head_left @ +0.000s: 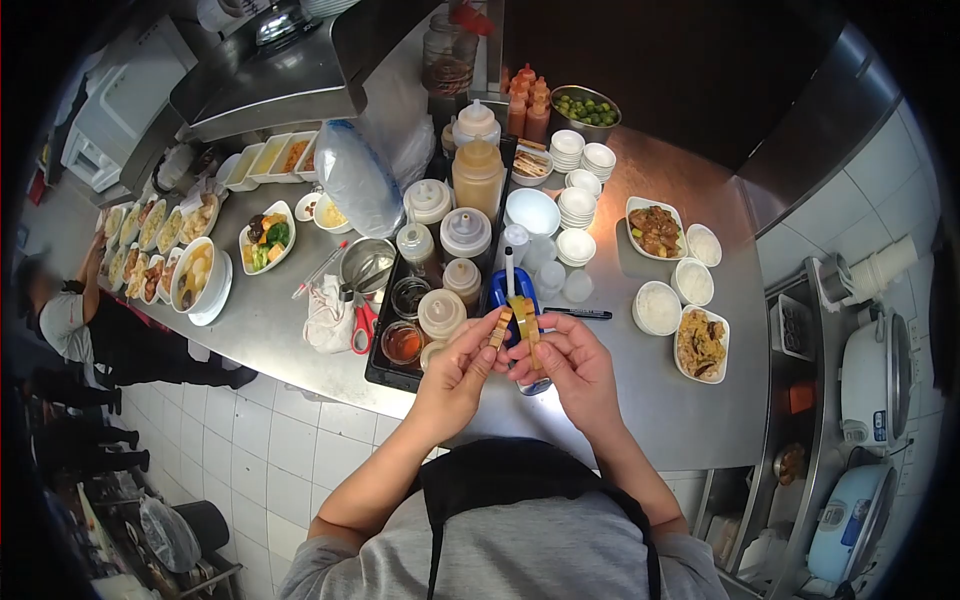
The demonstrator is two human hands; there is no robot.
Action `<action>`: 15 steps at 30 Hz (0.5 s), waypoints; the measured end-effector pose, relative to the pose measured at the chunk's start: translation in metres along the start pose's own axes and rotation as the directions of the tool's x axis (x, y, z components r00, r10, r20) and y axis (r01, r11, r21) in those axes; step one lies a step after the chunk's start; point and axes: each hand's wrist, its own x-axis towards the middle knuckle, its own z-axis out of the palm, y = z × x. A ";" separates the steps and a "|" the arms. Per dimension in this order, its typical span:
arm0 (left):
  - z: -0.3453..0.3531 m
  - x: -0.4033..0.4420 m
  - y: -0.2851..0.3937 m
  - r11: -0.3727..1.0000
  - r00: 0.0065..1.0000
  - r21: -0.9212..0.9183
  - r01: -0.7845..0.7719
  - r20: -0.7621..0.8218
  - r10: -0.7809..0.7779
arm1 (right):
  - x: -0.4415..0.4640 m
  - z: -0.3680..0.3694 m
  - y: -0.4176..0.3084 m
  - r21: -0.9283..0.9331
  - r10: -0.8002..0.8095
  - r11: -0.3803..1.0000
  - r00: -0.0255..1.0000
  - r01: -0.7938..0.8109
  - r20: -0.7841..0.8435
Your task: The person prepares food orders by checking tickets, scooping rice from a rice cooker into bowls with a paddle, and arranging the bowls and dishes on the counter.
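Both my hands are raised over the counter's front edge, close together. My left hand (pixel 467 362) pinches a small tan-and-brown striped wooden piece (pixel 499 330) that looks like a clothespin. Between the fingers of my right hand (pixel 563 365) is a yellowish wooden piece (pixel 524 322), also like a clothespin. The fingers hide parts of both pieces. Just behind them stands a blue container (pixel 513 283) with a white marker (pixel 509 262) in it. A black marker (pixel 577 312) lies on the counter to the right of it.
A black tray (pixel 385 377) of sauce bottles (pixel 465 232) stands left of my hands. Red-handled scissors (pixel 363 330) and a cloth (pixel 329 315) lie beside it. Stacked white dishes (pixel 575 205) are behind; plated food (pixel 655 230) and rice bowls (pixel 657 308) are right. Another person (pixel 135 330) stands far left.
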 end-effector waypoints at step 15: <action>0.005 -0.001 -0.011 0.950 0.985 -0.293 0.106 -0.097 -0.140 | 0.001 -0.006 0.020 -0.192 -0.052 0.980 0.999 0.050 -0.006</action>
